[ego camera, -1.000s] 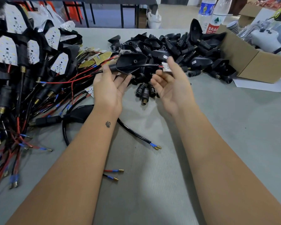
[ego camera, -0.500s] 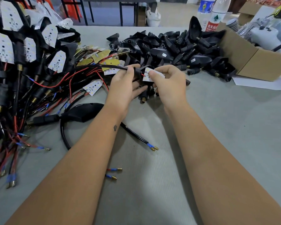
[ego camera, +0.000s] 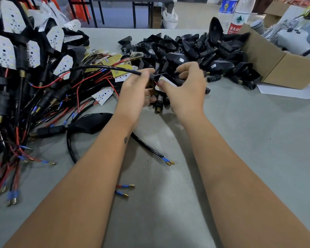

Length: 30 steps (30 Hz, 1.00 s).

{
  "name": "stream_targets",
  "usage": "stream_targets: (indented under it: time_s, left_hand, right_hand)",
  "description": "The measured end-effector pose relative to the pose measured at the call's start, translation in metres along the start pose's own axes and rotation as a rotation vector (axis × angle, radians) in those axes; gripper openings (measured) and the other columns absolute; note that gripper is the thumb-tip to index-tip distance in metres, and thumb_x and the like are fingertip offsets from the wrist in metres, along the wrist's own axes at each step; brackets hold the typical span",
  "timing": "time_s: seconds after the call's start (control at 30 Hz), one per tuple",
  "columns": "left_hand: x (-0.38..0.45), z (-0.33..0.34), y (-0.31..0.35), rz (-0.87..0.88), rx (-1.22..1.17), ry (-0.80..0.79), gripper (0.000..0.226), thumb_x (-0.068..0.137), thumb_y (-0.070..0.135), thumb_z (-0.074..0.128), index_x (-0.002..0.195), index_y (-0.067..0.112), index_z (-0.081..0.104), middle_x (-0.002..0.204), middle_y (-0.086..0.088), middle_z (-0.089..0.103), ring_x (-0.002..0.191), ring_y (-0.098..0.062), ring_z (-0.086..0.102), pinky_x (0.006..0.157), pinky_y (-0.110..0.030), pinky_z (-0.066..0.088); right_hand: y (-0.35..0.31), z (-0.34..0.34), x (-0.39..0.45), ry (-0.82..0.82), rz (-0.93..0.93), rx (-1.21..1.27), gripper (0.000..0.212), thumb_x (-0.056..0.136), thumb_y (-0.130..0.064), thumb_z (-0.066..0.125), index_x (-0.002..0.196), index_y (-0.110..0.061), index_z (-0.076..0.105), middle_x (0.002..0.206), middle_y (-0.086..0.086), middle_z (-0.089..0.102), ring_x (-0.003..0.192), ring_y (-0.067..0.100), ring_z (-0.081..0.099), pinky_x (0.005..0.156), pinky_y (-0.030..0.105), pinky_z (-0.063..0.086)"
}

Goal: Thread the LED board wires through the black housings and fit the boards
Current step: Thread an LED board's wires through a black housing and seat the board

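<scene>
My left hand [ego camera: 135,93] pinches a black sheathed cable [ego camera: 104,68] where it enters a black housing [ego camera: 170,78] held between both hands. My right hand [ego camera: 188,86] grips that housing, its thumb pressing on a small white LED board [ego camera: 162,82] with a red wire at its edge. Most of the housing is hidden by my fingers. A pile of empty black housings [ego camera: 195,51] lies just behind my hands. Loose LED boards with red and black wires [ego camera: 104,93] lie to the left.
Finished assemblies with white boards and cables [ego camera: 13,68] are heaped at the far left. One finished black unit [ego camera: 89,120] with a looped cable lies under my left forearm. A cardboard box [ego camera: 276,68] and water bottles [ego camera: 233,13] stand at the back right.
Both hands came down from a raised, spread pose and closed together over the housing. The board, held apart a second ago, now sits at the housing under my right thumb.
</scene>
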<state>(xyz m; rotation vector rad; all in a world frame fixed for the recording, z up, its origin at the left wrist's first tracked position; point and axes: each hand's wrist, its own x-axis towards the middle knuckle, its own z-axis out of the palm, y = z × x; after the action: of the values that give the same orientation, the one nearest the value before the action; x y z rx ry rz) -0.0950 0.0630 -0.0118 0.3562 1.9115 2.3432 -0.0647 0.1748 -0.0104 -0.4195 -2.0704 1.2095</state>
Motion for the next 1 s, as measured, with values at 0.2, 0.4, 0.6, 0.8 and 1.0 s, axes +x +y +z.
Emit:
stream_targets:
  time_s: [0.2,0.4,0.6,0.8,1.0]
  left_hand:
    - [0.003,-0.012,0.008,0.074,0.125,0.094,0.040,0.102,0.023,0.038,0.075,0.025,0.067,0.095,-0.007,0.065,0.094,-0.025,0.062,0.096,-0.048,0.048]
    - [-0.005,-0.019,0.028,-0.016,0.369,-0.037,0.023,0.076,0.030,0.050,0.059,0.024,0.064,0.081,0.000,0.064,0.080,-0.018,0.059,0.084,-0.036,0.048]
    - [-0.017,-0.006,0.028,-0.104,0.559,-0.413,0.038,0.096,0.017,0.045,0.065,0.012,0.066,0.065,0.005,0.069,0.065,-0.008,0.061,0.077,-0.025,0.044]
    - [-0.010,-0.011,0.021,-0.231,0.616,-0.346,0.032,0.097,0.032,0.051,0.088,0.006,0.069,0.087,-0.014,0.070,0.072,-0.023,0.062,0.072,-0.032,0.047]
    - [0.009,-0.029,0.017,-0.230,-0.056,-0.004,0.042,0.107,0.036,0.028,0.114,0.011,0.061,0.095,-0.007,0.073,0.079,-0.018,0.071,0.061,-0.029,0.057]
  right_hand:
    - [-0.005,-0.001,-0.008,-0.365,-0.045,0.170,0.031,0.079,-0.021,0.076,0.061,-0.012,0.051,0.050,0.002,0.050,0.047,0.005,0.040,0.050,0.020,0.032]
    - [-0.008,0.001,-0.014,-0.511,0.099,0.516,0.041,0.089,-0.032,0.046,0.072,0.004,0.056,0.049,0.003,0.050,0.041,0.015,0.044,0.041,0.019,0.032]
    - [-0.006,0.002,-0.005,-0.332,0.167,0.508,0.033,0.099,-0.021,0.051,0.084,0.006,0.061,0.053,-0.001,0.046,0.039,0.010,0.040,0.040,0.021,0.032]
    - [-0.004,0.002,-0.002,-0.297,0.091,0.297,0.018,0.091,-0.014,0.058,0.077,-0.009,0.066,0.058,-0.003,0.055,0.053,0.010,0.048,0.054,0.026,0.040]
    - [-0.012,0.002,-0.008,-0.508,0.084,0.289,0.018,0.092,-0.010,0.059,0.078,-0.002,0.066,0.058,0.010,0.053,0.044,0.010,0.041,0.042,0.018,0.032]
